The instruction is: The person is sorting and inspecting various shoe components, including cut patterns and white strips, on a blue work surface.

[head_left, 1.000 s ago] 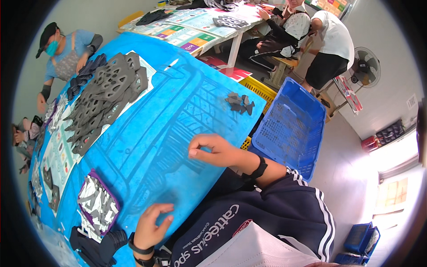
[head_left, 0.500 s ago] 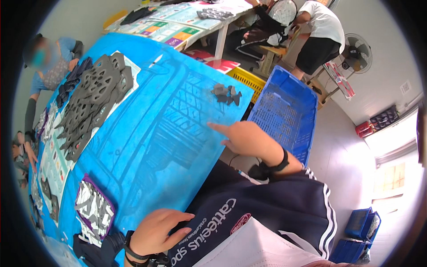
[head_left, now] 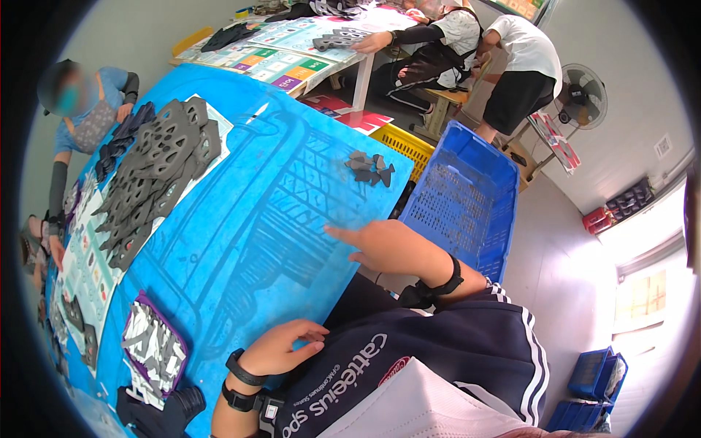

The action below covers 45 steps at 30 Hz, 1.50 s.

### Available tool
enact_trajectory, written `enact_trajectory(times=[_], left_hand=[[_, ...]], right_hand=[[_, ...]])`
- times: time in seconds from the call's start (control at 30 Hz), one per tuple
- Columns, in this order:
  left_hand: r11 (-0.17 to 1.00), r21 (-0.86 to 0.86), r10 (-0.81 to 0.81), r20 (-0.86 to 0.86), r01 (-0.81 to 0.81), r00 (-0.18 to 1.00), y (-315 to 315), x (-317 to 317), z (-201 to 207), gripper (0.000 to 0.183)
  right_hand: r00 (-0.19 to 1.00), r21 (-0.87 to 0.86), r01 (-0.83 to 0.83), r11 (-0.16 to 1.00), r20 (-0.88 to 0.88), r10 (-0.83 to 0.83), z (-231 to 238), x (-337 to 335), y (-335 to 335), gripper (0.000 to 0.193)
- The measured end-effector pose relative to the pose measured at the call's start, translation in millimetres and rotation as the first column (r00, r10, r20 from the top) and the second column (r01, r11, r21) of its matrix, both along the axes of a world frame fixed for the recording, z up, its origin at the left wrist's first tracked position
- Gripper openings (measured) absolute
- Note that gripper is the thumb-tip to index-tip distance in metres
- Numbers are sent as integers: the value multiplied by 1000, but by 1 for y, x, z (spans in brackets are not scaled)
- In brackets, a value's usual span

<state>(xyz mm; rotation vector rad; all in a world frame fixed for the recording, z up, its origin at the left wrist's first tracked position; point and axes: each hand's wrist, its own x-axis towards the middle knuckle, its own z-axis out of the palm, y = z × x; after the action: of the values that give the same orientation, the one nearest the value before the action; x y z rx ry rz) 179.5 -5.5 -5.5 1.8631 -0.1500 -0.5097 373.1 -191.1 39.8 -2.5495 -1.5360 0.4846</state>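
Observation:
My right hand [head_left: 387,245] reaches over the near right part of the blue tabletop [head_left: 241,226]. Its index finger points out at the surface among dark smeared lines, and nothing shows in the hand; whether the fingertip touches is hard to tell. At the near edge of the table, my left hand [head_left: 288,347] hovers in front of my dark shirt, fingers loosely bent, thumb apart, nothing held. Beyond the right hand lies a small pile of grey offcuts [head_left: 370,169]. A big heap of dark grey cut-out sheets [head_left: 157,171] covers the left of the table.
Left of my left hand sits a purple-rimmed tray [head_left: 155,347] of grey and white strips, beside dark cloth [head_left: 157,410]. A blue crate [head_left: 467,201] stands right of the table, next to a yellow crate [head_left: 406,150]. Other people work around both tables. A fan [head_left: 582,95] stands far right.
My right hand has drawn nearer and slightly left with its finger still extended. My left hand has lifted a little toward the right. At the far table, another person's hand now reaches a grey piece.

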Motion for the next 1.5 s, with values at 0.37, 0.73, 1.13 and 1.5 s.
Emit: enact_trajectory(times=[0.37,0.73,1.13,1.5], left_hand=[[979,-136,136,-130,-154,982,22,-22,-33,22],[801,-476,325,-162,-362,932,28,-32,-47,20],[809,-475,326,-131,-348,936,33,-35,-49,22],[801,-508,308,-107,-318,945,35,-27,-56,24]], right_hand=[[999,5,-30,1000,-29,30,0,-7,6,55],[924,786,-265,558,373,-87,14,-35,-3,75],[790,977,210,32,-189,583,100,-59,11,84],[802,654,414,634,68,-593,69,20,5,69]])
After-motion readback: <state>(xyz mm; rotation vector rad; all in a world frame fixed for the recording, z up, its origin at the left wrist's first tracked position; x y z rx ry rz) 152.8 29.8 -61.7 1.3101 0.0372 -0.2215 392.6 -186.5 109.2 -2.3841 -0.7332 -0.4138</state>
